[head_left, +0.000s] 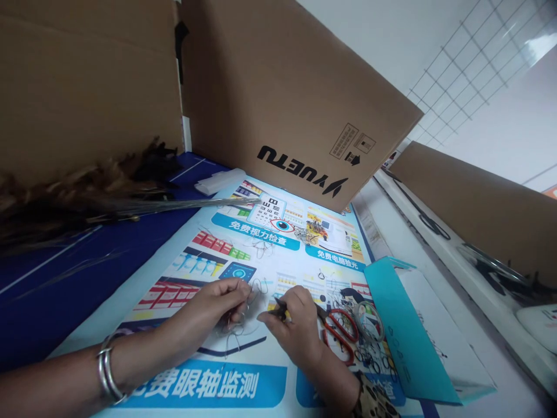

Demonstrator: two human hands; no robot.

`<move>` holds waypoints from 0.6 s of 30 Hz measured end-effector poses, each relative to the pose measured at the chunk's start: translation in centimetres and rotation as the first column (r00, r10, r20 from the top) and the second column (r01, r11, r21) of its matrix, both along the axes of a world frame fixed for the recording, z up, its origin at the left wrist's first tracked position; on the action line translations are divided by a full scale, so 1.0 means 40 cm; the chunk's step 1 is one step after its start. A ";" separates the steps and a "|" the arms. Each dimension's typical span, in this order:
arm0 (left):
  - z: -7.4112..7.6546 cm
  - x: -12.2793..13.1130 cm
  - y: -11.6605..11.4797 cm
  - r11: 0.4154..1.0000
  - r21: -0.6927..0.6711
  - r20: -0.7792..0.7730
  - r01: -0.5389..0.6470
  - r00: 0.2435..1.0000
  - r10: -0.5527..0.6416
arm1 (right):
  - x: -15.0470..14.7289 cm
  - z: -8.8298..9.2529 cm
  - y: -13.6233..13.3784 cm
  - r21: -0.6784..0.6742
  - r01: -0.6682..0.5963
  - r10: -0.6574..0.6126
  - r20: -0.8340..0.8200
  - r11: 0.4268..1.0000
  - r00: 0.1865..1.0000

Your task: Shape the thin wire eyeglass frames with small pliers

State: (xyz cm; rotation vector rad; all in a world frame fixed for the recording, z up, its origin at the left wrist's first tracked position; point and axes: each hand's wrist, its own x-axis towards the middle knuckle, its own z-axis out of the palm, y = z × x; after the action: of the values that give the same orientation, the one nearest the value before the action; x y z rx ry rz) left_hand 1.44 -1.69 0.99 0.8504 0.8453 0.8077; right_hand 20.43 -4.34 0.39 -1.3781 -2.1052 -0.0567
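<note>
My left hand [217, 310] rests on a printed poster [183, 273], fingers pinched on thin dark wire or thread [237, 334] that loops out beneath it. My right hand [291, 325] lies just to its right, fingers closed around a small dark tool [278, 310] pointing toward the left hand. Silver bangles [107, 371] circle my left wrist. More loose wire loops [263, 247] lie farther up the poster.
Red-handled scissors [339, 331] and a roll of clear tape [369, 320] lie right of my right hand. A teal paper bag [404, 331] lies at the right. A feather duster [87, 194] stretches across the left. Cardboard boxes [282, 98] stand behind.
</note>
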 end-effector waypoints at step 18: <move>0.005 0.002 -0.007 1.000 0.019 -0.043 0.017 0.999 -0.016 | 0.010 0.022 0.010 -0.422 -0.185 -0.132 -0.616 0.887 0.776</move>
State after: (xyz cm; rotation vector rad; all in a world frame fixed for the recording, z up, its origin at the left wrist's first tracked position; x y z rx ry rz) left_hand 1.52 -1.98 1.20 0.8933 0.8682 0.7870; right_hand 20.83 -3.96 1.27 -1.3607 -1.5922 0.8699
